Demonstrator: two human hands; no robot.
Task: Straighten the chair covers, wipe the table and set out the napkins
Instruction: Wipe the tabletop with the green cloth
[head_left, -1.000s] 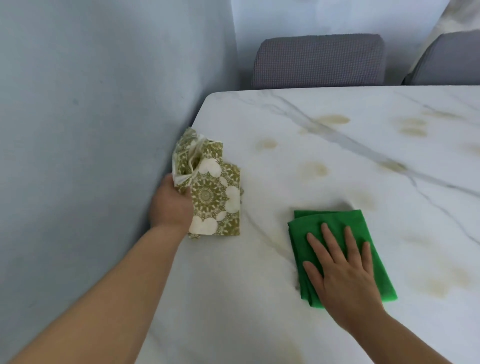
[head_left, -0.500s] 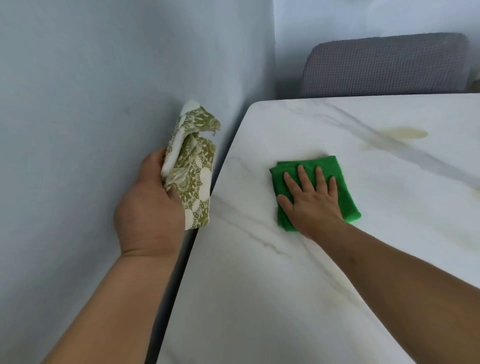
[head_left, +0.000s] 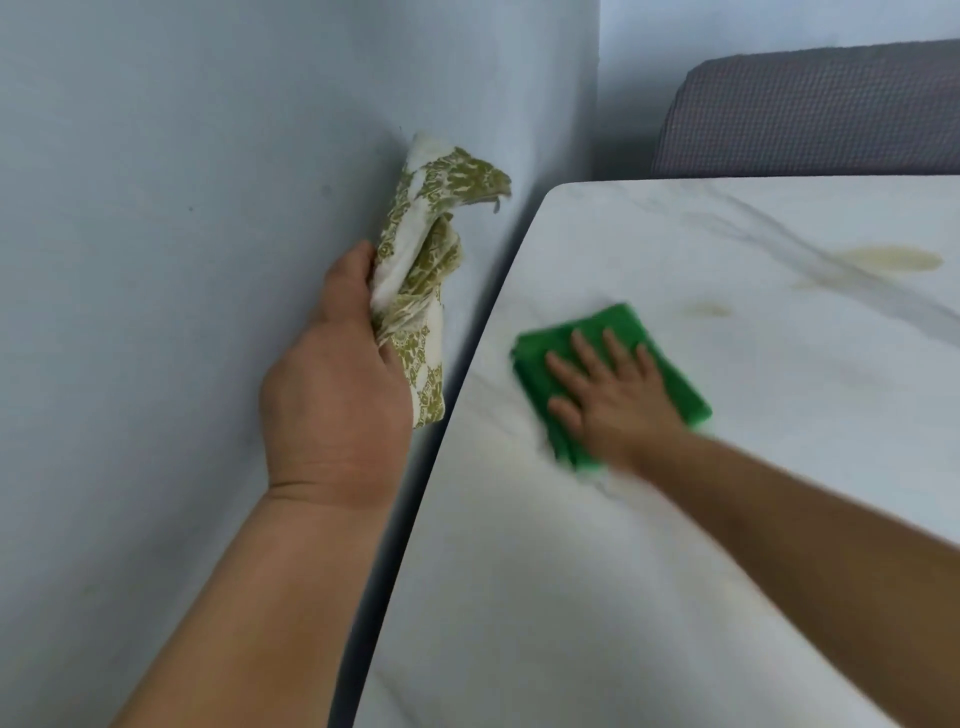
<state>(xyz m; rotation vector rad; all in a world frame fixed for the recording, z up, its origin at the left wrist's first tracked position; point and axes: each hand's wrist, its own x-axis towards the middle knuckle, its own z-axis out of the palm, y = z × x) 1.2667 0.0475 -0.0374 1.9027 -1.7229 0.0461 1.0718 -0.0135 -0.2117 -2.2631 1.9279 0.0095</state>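
My left hand (head_left: 337, 395) grips a bunch of white napkins with an olive-green pattern (head_left: 423, 270), held up off the table beside the wall. My right hand (head_left: 610, 397) lies flat, fingers spread, pressing a folded green cloth (head_left: 545, 358) onto the white marble table (head_left: 571, 597) near its left edge; the cloth is blurred by motion. Yellowish stains (head_left: 888, 258) mark the tabletop to the right of the cloth. A grey chair cover (head_left: 810, 109) shows behind the table's far edge.
A pale blue wall (head_left: 156, 260) runs close along the table's left edge, leaving a narrow dark gap. The table's rounded far-left corner (head_left: 563, 189) sits near the room corner.
My left hand lifted the napkins off the table and holds them by the wall. My right hand slid the green cloth up toward the table's far-left area and keeps moving.
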